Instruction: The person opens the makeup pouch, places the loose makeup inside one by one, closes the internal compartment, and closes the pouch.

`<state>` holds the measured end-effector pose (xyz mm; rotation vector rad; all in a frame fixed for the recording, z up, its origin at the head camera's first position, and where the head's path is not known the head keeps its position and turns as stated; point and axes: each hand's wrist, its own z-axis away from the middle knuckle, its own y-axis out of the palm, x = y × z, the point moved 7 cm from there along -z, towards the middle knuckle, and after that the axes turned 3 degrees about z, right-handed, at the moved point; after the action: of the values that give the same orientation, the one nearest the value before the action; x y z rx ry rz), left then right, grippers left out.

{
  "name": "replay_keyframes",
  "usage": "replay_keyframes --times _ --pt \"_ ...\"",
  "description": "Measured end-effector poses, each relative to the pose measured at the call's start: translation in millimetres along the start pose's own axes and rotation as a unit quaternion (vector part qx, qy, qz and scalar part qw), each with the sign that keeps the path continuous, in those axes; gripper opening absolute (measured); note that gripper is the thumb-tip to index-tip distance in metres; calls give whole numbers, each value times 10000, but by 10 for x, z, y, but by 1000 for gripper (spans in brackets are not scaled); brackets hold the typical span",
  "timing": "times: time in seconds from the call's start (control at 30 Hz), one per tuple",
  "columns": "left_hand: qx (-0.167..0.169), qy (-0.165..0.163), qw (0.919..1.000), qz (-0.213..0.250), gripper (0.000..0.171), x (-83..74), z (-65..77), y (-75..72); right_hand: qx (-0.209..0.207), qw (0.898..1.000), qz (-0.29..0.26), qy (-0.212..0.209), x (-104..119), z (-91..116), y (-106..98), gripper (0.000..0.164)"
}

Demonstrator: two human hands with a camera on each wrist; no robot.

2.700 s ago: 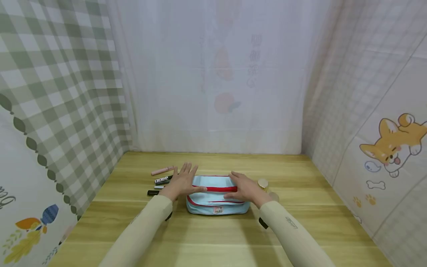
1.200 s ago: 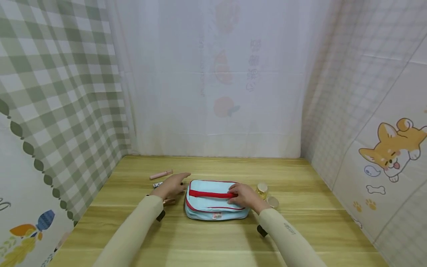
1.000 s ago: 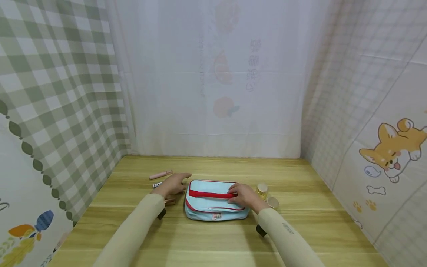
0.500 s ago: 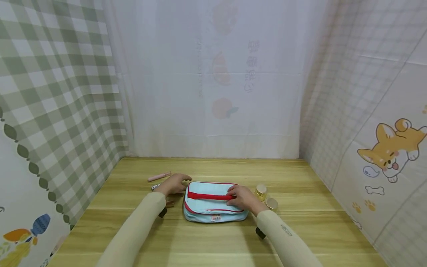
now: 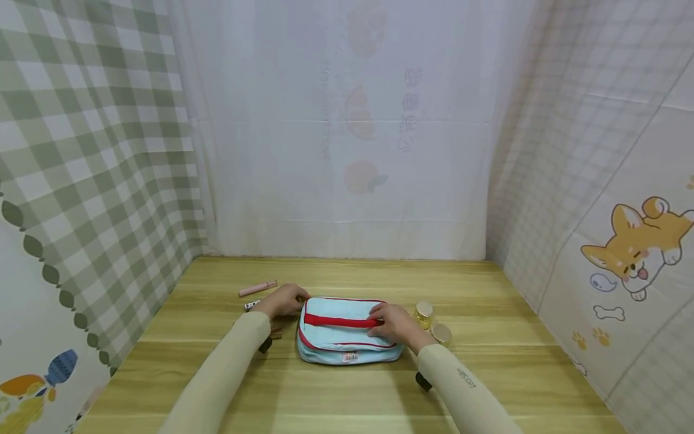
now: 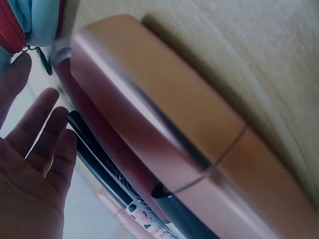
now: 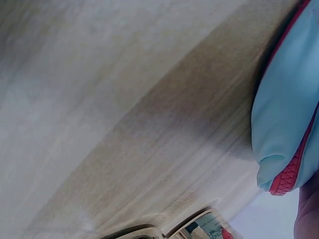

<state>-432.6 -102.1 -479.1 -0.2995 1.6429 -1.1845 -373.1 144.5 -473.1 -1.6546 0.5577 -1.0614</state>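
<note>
A light-blue cosmetic bag (image 5: 347, 308) with red piping and a red strap handle (image 5: 341, 322) lies on the wooden table, lid down. My right hand (image 5: 394, 321) holds its right end, with bent fingers and thumb on either side of the strap. At the back left corner is my left hand (image 5: 284, 299). In the left wrist view, its thumb is beside a dark zip pull (image 6: 44, 60) hanging from the bag, while the other fingers reach out loosely, apart from the thumb. The right wrist view shows the bag's side and red zip (image 7: 288, 179); most of that hand is out of frame.
Left of the bag lie a pink pen-like tube (image 5: 257, 288), a black-and-white patterned tube (image 5: 252, 305) and a rose-gold tube (image 6: 159, 84), partly behind the left arm. Two gold-lidded jars (image 5: 424, 312) stand by the right hand. Fabric curtains border the table.
My left hand has left the bag's top, moved left, then come in to its back left corner with fingers drawn closer. My right hand stays at the right end, fingers now more bent.
</note>
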Motion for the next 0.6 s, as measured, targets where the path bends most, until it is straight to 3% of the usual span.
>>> replay_keyframes --times 0.27,0.6 --pt "331 -288 9985 342 22 47 9 7 20 9999 -115 32 0 -13 13 29" --pt "427 123 9983 385 23 67 -3 34 14 9999 -152 70 -10 -10 9 29"
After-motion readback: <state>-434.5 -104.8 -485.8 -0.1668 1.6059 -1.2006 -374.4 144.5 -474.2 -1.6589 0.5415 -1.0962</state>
